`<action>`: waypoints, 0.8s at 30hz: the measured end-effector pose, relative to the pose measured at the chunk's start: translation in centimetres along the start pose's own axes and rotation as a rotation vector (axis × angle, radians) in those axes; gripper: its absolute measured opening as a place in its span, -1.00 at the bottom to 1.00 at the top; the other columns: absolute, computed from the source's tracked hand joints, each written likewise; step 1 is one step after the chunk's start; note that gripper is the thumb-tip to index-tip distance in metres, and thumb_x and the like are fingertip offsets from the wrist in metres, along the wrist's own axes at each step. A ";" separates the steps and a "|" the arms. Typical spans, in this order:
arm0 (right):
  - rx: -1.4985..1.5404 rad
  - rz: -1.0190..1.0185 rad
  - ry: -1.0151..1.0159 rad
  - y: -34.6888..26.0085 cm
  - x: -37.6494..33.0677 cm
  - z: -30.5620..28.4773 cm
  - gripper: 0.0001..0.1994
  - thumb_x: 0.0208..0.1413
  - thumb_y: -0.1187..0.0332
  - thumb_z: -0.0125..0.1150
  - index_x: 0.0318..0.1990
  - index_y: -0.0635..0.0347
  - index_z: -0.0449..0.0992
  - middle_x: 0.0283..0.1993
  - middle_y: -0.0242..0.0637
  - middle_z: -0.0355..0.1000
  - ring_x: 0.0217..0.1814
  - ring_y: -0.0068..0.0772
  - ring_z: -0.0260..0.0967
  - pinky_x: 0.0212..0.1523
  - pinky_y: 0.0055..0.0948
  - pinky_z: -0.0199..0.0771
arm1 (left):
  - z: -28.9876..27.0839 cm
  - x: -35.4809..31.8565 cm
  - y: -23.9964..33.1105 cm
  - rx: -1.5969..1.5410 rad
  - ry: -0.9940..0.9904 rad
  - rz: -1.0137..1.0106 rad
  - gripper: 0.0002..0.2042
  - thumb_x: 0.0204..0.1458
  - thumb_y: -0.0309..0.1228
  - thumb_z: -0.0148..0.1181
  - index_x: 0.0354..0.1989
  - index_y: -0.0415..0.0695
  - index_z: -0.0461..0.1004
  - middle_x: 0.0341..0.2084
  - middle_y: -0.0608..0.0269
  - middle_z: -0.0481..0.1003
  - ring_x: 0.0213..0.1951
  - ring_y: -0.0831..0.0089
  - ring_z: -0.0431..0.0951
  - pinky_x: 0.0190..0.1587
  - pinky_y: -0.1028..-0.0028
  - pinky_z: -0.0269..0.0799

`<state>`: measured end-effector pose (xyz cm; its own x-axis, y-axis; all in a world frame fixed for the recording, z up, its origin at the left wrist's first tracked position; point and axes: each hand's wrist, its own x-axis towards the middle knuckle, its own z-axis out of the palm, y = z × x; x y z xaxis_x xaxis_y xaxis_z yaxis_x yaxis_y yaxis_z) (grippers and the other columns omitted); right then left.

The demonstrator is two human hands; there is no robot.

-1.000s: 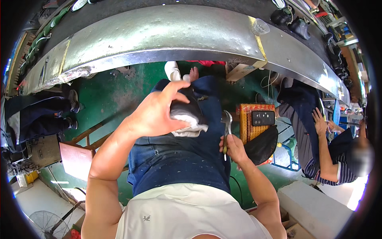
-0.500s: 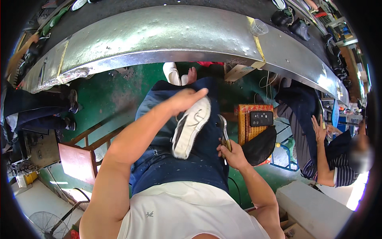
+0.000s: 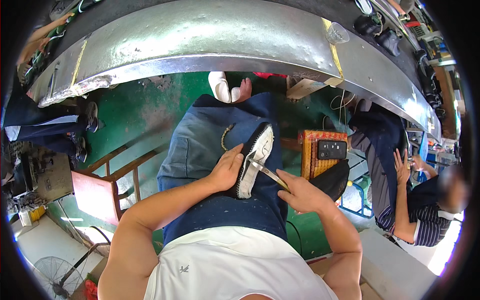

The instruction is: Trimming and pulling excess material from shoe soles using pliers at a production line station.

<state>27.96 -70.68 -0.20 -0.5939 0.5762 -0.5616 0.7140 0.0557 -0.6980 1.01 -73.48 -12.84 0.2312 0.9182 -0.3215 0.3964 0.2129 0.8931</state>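
An unfinished shoe [image 3: 260, 150] rests on my lap, its whitish underside up and a dark edge around it. My left hand [image 3: 228, 169] grips the shoe along its left side, fingers pressed to the dark edge. My right hand [image 3: 302, 191] is closed around the handles of metal pliers [image 3: 271, 175], whose head touches the shoe's underside near the middle. Exactly what the jaws pinch is too small to tell. A thin braided cord [image 3: 226, 135] lies on my blue trousers [image 3: 192, 127] left of the shoe.
A metal-covered bench [image 3: 200, 37] curves across in front, with a clear plastic cup [image 3: 337, 33] on it. To the right, a stool [image 3: 309, 160] bears a phone [image 3: 332, 149] and a black cloth item [image 3: 331, 181]. A wooden chair [image 3: 96, 192] stands left. Co-workers sit on both sides.
My left hand has come from the shoe's toe to its left side. The shoe has turned and shifted slightly right. My right hand has brought the pliers from beside it onto its underside.
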 end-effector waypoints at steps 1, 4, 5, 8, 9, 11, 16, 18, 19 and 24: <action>-0.023 0.017 -0.052 -0.7 0.1 -0.8 -0.35 0.24 0.30 0.15 0.38 0.53 0.16 0.34 0.35 0.25 0.40 0.20 0.26 0.40 -0.11 0.24 | 0.1 -0.2 -0.2 -0.002 -0.001 -0.001 -0.46 0.47 -0.22 -0.34 0.41 -0.44 0.15 0.37 -0.28 0.23 0.44 -0.02 0.19 0.47 0.27 0.03; -0.061 0.055 -0.162 -2.0 0.5 -3.2 -0.35 0.24 0.30 0.15 0.38 0.53 0.16 0.25 0.34 0.33 0.31 0.21 0.33 0.33 -0.11 0.31 | 0.1 -0.3 -0.7 0.016 -0.001 0.021 -0.44 0.46 -0.20 -0.34 0.42 -0.43 0.13 0.38 -0.27 0.21 0.45 -0.01 0.16 0.48 0.25 -0.01; -0.076 0.074 -0.220 -2.2 0.4 -3.7 -0.36 0.24 0.29 0.15 0.37 0.54 0.17 0.19 0.33 0.39 0.25 0.22 0.39 0.28 -0.10 0.35 | 0.2 -0.3 -0.8 0.008 0.010 0.032 -0.44 0.45 -0.19 -0.31 0.41 -0.42 0.15 0.36 -0.28 0.23 0.43 -0.06 0.19 0.47 0.20 0.00; 0.042 0.185 -0.299 -2.3 0.3 -5.0 -0.37 0.24 0.28 0.16 0.35 0.54 0.20 0.02 0.29 0.49 0.10 0.22 0.47 0.14 -0.08 0.44 | 0.0 -0.2 -0.8 0.000 0.028 0.044 -0.44 0.43 -0.19 -0.29 0.40 -0.42 0.17 0.33 -0.30 0.26 0.40 -0.11 0.22 0.46 0.15 0.02; 0.041 0.189 -0.299 -2.3 0.6 -5.1 -0.37 0.24 0.28 0.16 0.35 0.54 0.20 0.02 0.29 0.49 0.10 0.22 0.47 0.14 -0.08 0.44 | 0.0 -0.2 -0.7 0.005 0.022 0.048 -0.44 0.43 -0.19 -0.29 0.40 -0.42 0.17 0.33 -0.30 0.26 0.40 -0.11 0.22 0.46 0.15 0.02; 0.030 0.171 -0.369 -2.1 1.5 -5.4 -0.38 0.24 0.27 0.16 0.34 0.54 0.22 -0.08 0.27 0.52 0.02 0.20 0.50 0.06 -0.08 0.46 | 0.1 0.0 -0.5 0.017 0.020 0.053 -0.44 0.43 -0.19 -0.29 0.39 -0.42 0.17 0.33 -0.30 0.26 0.40 -0.10 0.22 0.46 0.15 0.01; -0.222 0.193 -0.446 -5.2 3.9 -6.8 -0.38 0.24 0.27 0.15 0.34 0.54 0.23 -0.07 0.29 0.51 0.05 0.23 0.49 0.08 -0.07 0.47 | 0.3 -0.2 -0.4 0.034 0.017 0.061 -0.45 0.43 -0.19 -0.29 0.39 -0.42 0.18 0.33 -0.30 0.26 0.40 -0.10 0.21 0.47 0.14 0.01; -0.326 0.208 -0.476 -5.8 4.3 -7.4 -0.38 0.24 0.27 0.14 0.34 0.53 0.22 -0.05 0.30 0.51 0.06 0.24 0.49 0.09 -0.07 0.47 | 0.2 -0.2 -0.6 0.004 0.014 0.040 -0.45 0.43 -0.20 -0.29 0.39 -0.42 0.17 0.34 -0.31 0.25 0.41 -0.10 0.19 0.48 0.13 -0.02; -0.328 0.186 -0.471 -6.0 4.4 -7.6 -0.41 0.25 0.27 0.13 0.31 0.54 0.26 -0.03 0.30 0.50 0.08 0.25 0.48 0.10 -0.06 0.47 | 0.0 -0.2 -0.6 0.001 0.018 0.038 -0.45 0.43 -0.20 -0.29 0.39 -0.42 0.17 0.34 -0.31 0.25 0.41 -0.10 0.19 0.48 0.13 -0.02; -0.173 0.073 -0.417 -2.9 4.5 -7.2 -0.49 0.23 0.25 0.17 0.23 0.43 0.33 -0.12 0.28 0.53 -0.03 0.28 0.49 0.00 -0.02 0.48 | -0.5 0.1 -0.3 0.060 -0.081 0.072 -0.41 0.45 -0.18 -0.35 0.46 -0.43 0.00 0.38 -0.30 0.16 0.43 -0.12 0.13 0.48 0.14 -0.04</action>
<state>25.88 -62.36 2.55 -0.6127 0.2077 -0.7625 0.7901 0.1830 -0.5850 0.44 -73.29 -13.00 0.3308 0.9000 -0.2838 0.4282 0.1248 0.8950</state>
